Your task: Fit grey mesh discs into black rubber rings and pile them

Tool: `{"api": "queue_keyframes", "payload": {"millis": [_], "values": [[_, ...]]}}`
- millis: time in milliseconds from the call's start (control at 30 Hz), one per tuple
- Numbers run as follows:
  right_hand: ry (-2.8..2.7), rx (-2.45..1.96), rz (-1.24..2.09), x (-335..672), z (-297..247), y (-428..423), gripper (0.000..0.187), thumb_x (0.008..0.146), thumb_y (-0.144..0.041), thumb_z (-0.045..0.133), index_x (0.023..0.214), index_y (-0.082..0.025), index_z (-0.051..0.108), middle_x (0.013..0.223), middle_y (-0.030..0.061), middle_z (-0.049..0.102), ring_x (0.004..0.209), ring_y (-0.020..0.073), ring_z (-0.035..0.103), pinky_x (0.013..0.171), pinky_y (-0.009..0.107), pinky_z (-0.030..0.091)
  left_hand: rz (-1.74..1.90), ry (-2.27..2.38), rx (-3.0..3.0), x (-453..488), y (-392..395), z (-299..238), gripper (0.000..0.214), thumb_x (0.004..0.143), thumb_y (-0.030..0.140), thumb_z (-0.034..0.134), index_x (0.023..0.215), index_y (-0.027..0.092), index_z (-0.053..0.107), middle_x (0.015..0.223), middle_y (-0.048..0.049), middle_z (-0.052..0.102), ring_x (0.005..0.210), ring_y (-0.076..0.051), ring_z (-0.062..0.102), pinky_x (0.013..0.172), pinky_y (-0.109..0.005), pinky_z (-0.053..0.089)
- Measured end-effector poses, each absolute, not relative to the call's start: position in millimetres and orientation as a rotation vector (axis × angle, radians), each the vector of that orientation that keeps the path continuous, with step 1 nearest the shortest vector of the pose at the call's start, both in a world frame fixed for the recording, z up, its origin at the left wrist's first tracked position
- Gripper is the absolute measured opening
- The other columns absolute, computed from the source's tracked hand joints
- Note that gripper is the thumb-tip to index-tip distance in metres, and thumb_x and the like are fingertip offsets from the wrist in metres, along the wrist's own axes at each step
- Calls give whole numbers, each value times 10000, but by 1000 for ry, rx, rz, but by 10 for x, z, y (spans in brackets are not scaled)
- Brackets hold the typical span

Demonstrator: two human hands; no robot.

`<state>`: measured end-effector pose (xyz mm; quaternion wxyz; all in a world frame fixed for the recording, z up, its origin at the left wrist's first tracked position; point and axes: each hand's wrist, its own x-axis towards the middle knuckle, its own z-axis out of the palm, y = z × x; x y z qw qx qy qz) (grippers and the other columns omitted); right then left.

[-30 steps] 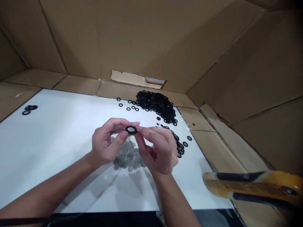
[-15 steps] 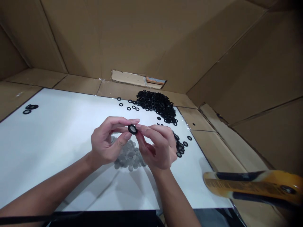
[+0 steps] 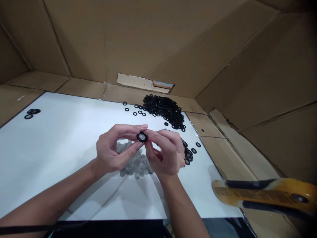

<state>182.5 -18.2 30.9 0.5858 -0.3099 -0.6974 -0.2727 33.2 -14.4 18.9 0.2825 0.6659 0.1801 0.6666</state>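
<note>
Between both hands, raised above the white board, is a black rubber washer (image 3: 142, 137) with a pale grey mesh disc in its middle. My left hand (image 3: 116, 145) pinches its left side between thumb and fingertips. From the right, the fingertips of my right hand (image 3: 165, 152) close on the same washer. Below the hands lies a heap of translucent grey discs (image 3: 137, 165), partly covered by them. Behind my right hand is a small pile of washers with pale centres (image 3: 188, 155), also partly hidden.
A big pile of black washers (image 3: 163, 107) lies at the board's back edge, several loose ones beside it. A few black rings (image 3: 29, 116) lie far left on the white board (image 3: 64, 132). Cardboard walls (image 3: 148, 39) surround it. A yellow-and-black tool (image 3: 262, 193) juts in at right.
The washer has shifted slightly right and turned to face the camera more. My left thumb and fingers have moved right with it; my right hand has barely moved.
</note>
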Motion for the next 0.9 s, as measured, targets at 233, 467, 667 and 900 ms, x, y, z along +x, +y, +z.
{"api": "queue_keyframes", "payload": {"millis": [233, 467, 667, 900], "values": [[-1634, -719, -632, 1830, 295, -192, 253, 826, -39, 700, 1026, -182, 638, 782, 30, 754, 676, 176, 663, 576, 305, 542, 1783, 426, 1805, 334, -117, 167, 400, 785, 18, 728, 1139, 189, 656, 1143, -96, 758, 1071, -249, 728, 804, -320, 668], [-1574, -761, -618, 1809, 291, -218, 276, 841, -62, 703, 1050, -236, 651, 827, -1, 768, 688, 154, 682, 584, 282, 567, 1824, 486, 1890, 294, -64, 206, 254, 825, 77, 704, 1054, 187, 693, 1100, -115, 726, 1034, -237, 711, 731, -300, 655], [-1602, -742, -550, 1813, 271, -205, 365, 823, -34, 681, 1094, -278, 659, 822, -10, 776, 676, 176, 712, 539, 296, 577, 1911, 482, 2046, 294, -53, 246, 175, 811, 71, 726, 907, 217, 738, 1029, -63, 680, 883, -170, 708, 757, -305, 643], [-1610, -725, -495, 1836, 244, -204, 436, 814, -18, 662, 1161, -281, 657, 858, -9, 782, 679, 171, 699, 555, 306, 566, 1945, 526, 2049, 316, -61, 255, 153, 821, 113, 739, 906, 240, 743, 961, -43, 639, 827, -148, 677, 683, -275, 626]]}}
